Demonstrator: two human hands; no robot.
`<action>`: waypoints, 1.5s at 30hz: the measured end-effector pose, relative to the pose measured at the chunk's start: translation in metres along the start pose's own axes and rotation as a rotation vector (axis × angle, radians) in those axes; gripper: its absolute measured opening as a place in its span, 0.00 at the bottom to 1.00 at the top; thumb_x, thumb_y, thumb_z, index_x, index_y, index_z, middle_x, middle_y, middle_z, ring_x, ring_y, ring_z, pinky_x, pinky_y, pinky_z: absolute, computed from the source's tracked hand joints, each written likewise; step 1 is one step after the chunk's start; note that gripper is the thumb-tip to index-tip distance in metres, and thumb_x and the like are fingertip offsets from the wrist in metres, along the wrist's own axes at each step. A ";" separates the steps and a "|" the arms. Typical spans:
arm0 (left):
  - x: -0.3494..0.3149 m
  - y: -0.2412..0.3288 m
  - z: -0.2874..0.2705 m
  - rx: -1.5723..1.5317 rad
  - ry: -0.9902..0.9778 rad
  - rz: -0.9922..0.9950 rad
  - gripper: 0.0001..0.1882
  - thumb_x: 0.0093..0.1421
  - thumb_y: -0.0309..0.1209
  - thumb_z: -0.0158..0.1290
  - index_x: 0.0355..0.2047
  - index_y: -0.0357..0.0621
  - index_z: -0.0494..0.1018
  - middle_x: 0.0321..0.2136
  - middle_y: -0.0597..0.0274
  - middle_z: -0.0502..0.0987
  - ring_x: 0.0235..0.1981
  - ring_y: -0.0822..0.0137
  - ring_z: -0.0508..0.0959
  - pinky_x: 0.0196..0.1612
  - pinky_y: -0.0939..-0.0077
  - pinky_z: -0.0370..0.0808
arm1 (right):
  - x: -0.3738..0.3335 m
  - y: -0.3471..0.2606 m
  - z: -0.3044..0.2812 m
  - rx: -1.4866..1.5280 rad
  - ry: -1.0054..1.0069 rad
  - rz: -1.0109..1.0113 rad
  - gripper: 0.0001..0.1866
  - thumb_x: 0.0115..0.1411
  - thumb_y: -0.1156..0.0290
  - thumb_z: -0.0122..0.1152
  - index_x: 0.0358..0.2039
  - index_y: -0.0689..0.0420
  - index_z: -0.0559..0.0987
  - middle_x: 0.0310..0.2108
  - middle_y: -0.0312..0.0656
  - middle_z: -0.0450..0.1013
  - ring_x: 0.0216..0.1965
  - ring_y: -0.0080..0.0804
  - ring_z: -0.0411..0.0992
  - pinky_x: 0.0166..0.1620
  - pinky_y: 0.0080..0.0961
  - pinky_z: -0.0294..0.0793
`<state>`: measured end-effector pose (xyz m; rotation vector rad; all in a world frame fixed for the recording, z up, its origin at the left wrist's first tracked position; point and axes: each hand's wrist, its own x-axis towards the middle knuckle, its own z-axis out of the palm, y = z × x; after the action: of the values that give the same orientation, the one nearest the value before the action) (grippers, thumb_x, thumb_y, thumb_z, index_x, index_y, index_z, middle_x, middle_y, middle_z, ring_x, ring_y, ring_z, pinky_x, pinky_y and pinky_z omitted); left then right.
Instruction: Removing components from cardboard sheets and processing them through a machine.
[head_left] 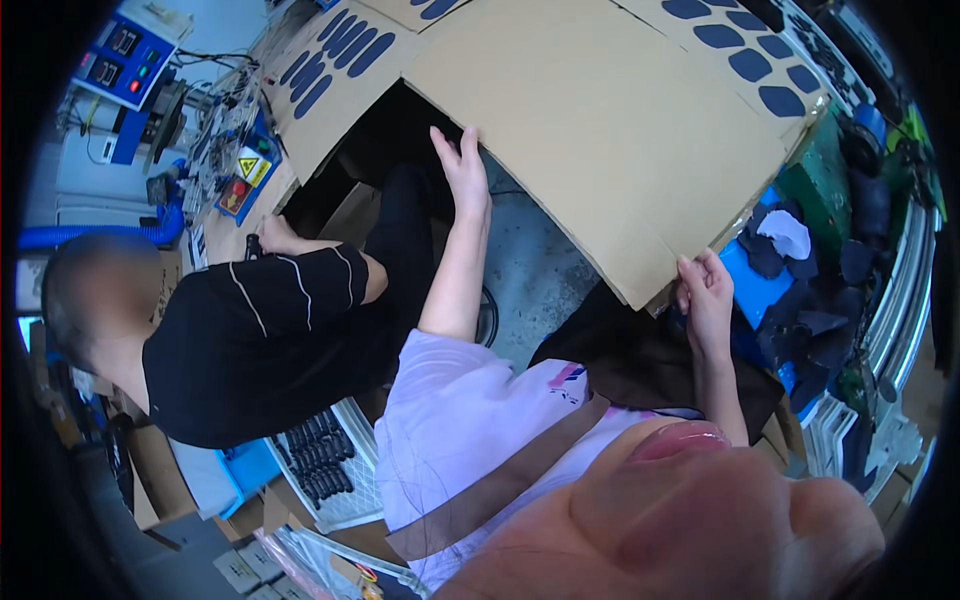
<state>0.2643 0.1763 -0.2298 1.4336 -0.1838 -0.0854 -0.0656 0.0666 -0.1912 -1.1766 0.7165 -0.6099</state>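
Note:
A large tan cardboard sheet (570, 110) lies in front of me on the worktop, its near corner pointing toward my body. My right hand (708, 290) pinches the sheet's edge close to that corner, thumb on top; the fingers beneath are partly hidden. My left hand (463, 175) is at the sheet's left edge, with thumb and fingers stretched apart and fingertips touching or very near the board. Dark blue oval pads (362, 55) sit in rows on another cardboard sheet (300, 150) at the far left. Similar rounded pads (735, 62) lie at the far right.
A co-worker in black (260, 330) sits close on my left, a hand at the bench. Beyond are a blue control box (130, 55) and a red button (235, 192). Dark scraps (815, 330) pile up at right. A tray of black parts (325, 460) stands lower left.

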 end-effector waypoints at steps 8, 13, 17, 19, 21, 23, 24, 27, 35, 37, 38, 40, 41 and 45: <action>-0.017 -0.023 0.031 -0.264 -0.134 0.025 0.30 0.70 0.38 0.37 0.69 0.40 0.47 0.65 0.49 0.57 0.65 0.58 0.61 0.66 0.64 0.59 | 0.016 -0.007 0.009 -0.094 0.063 0.069 0.14 0.63 0.73 0.59 0.48 0.65 0.73 0.21 0.33 0.72 0.15 0.13 0.63 0.17 0.12 0.59; -0.018 -0.025 0.024 -0.311 -0.156 0.051 0.25 0.68 0.36 0.36 0.63 0.41 0.54 0.60 0.48 0.62 0.61 0.54 0.66 0.60 0.58 0.69 | 0.006 -0.012 0.017 -0.233 0.045 0.023 0.36 0.62 0.72 0.60 0.66 0.67 0.54 0.22 0.37 0.75 0.16 0.17 0.67 0.19 0.16 0.67; -0.030 -0.015 0.045 -0.407 -0.192 -0.023 0.23 0.67 0.34 0.38 0.61 0.42 0.56 0.57 0.48 0.64 0.56 0.56 0.70 0.57 0.59 0.71 | -0.009 -0.008 0.002 -0.295 0.068 -0.021 0.39 0.63 0.74 0.56 0.69 0.65 0.48 0.22 0.38 0.75 0.19 0.18 0.70 0.24 0.18 0.71; -0.022 -0.020 0.041 -0.247 0.052 -0.055 0.19 0.65 0.32 0.41 0.54 0.38 0.62 0.52 0.52 0.66 0.47 0.63 0.71 0.48 0.64 0.73 | -0.030 -0.010 -0.005 -0.270 0.105 -0.027 0.38 0.62 0.75 0.56 0.69 0.64 0.50 0.22 0.38 0.76 0.20 0.18 0.70 0.25 0.19 0.72; -0.007 -0.024 0.027 -0.217 -0.007 0.049 0.05 0.59 0.27 0.44 0.31 0.38 0.64 0.34 0.62 0.69 0.30 0.72 0.65 0.33 0.71 0.68 | -0.053 -0.019 -0.016 -0.293 -0.013 -0.091 0.34 0.61 0.75 0.56 0.67 0.61 0.58 0.23 0.38 0.76 0.22 0.18 0.72 0.27 0.20 0.73; -0.011 -0.024 0.018 -0.106 -0.012 0.154 0.12 0.63 0.32 0.44 0.41 0.37 0.62 0.43 0.57 0.66 0.41 0.67 0.63 0.44 0.68 0.64 | -0.079 -0.028 -0.032 -0.493 -0.048 -0.260 0.26 0.59 0.74 0.58 0.59 0.58 0.70 0.26 0.39 0.78 0.23 0.27 0.76 0.29 0.24 0.75; -0.014 -0.021 0.007 -0.014 0.013 0.240 0.16 0.65 0.35 0.44 0.47 0.36 0.61 0.47 0.54 0.65 0.47 0.64 0.63 0.50 0.67 0.62 | -0.088 -0.035 -0.042 -0.648 -0.101 -0.348 0.24 0.59 0.73 0.58 0.57 0.58 0.72 0.28 0.39 0.78 0.24 0.30 0.77 0.30 0.26 0.76; -0.034 0.002 -0.011 0.187 0.122 0.491 0.29 0.70 0.42 0.45 0.63 0.34 0.58 0.61 0.46 0.61 0.63 0.57 0.61 0.67 0.63 0.56 | -0.128 -0.080 -0.078 -0.612 -0.290 -0.274 0.17 0.59 0.70 0.61 0.49 0.59 0.79 0.33 0.43 0.79 0.32 0.32 0.78 0.36 0.27 0.76; -0.126 0.090 0.063 -0.003 -0.102 0.615 0.25 0.68 0.32 0.47 0.62 0.34 0.58 0.61 0.47 0.62 0.63 0.57 0.63 0.65 0.64 0.58 | -0.237 -0.169 -0.260 -0.562 0.701 -0.468 0.12 0.67 0.66 0.54 0.36 0.64 0.79 0.31 0.38 0.77 0.28 0.19 0.73 0.34 0.15 0.71; -0.139 0.099 0.074 -0.035 -0.167 0.658 0.24 0.68 0.31 0.48 0.62 0.34 0.58 0.60 0.47 0.62 0.62 0.56 0.64 0.64 0.64 0.60 | -0.234 -0.163 -0.338 -1.112 0.917 -0.378 0.16 0.64 0.62 0.58 0.45 0.60 0.79 0.39 0.39 0.78 0.41 0.27 0.76 0.46 0.24 0.73; -0.144 0.102 0.077 -0.044 -0.181 0.684 0.24 0.68 0.30 0.48 0.61 0.34 0.57 0.60 0.47 0.62 0.61 0.56 0.65 0.64 0.64 0.60 | -0.225 -0.157 -0.365 -1.111 0.899 -0.390 0.16 0.64 0.62 0.58 0.45 0.60 0.79 0.39 0.39 0.78 0.41 0.27 0.76 0.46 0.24 0.73; -0.156 0.106 0.087 0.076 -0.164 0.757 0.23 0.68 0.29 0.47 0.61 0.34 0.59 0.59 0.47 0.63 0.61 0.56 0.65 0.63 0.64 0.61 | -0.205 -0.144 -0.406 -1.570 0.914 -0.378 0.17 0.61 0.61 0.61 0.47 0.58 0.79 0.44 0.44 0.78 0.48 0.39 0.75 0.54 0.32 0.71; -0.166 0.110 0.094 0.036 -0.185 0.718 0.22 0.68 0.29 0.48 0.60 0.34 0.61 0.59 0.48 0.64 0.60 0.57 0.66 0.63 0.65 0.61 | -0.196 -0.142 -0.423 -1.478 0.842 -0.262 0.20 0.59 0.61 0.63 0.49 0.57 0.79 0.46 0.48 0.77 0.51 0.45 0.73 0.57 0.35 0.69; -0.172 0.114 0.091 0.012 -0.228 0.656 0.22 0.67 0.27 0.49 0.59 0.34 0.62 0.58 0.50 0.67 0.60 0.58 0.67 0.63 0.66 0.61 | -0.144 -0.135 -0.476 -1.498 0.618 -0.041 0.22 0.56 0.59 0.65 0.47 0.58 0.79 0.46 0.48 0.77 0.50 0.44 0.74 0.54 0.34 0.71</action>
<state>0.0729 0.1321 -0.1188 1.3119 -0.8318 0.2917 -0.5312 -0.1476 -0.1394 -2.3938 1.8319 -0.4080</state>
